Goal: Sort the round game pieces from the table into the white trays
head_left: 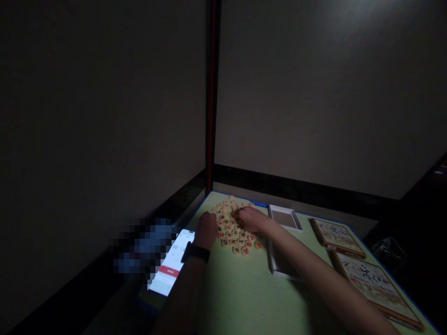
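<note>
Phone (166, 283), one, lit: well left of the far tray (293, 229).

Left hand (206, 229), dark band (198, 252) at its wrist: left of that tray; fingers curled, tips hidden, so we cannot tell whether they grip.

Game pieces (228, 227), many, round, no long axis: a loose patch just left of the tray, spread between and beyond our hands.

Right hand (250, 218): nearer the tray than our other; fingers bent down, pieces directly beneath; we cannot tell if one is pinched.

Near tray (271, 258): our side of the far tray, partly behind our right forearm (314, 272).

Flat boxes (338, 235), two: right of the far tray.
</note>
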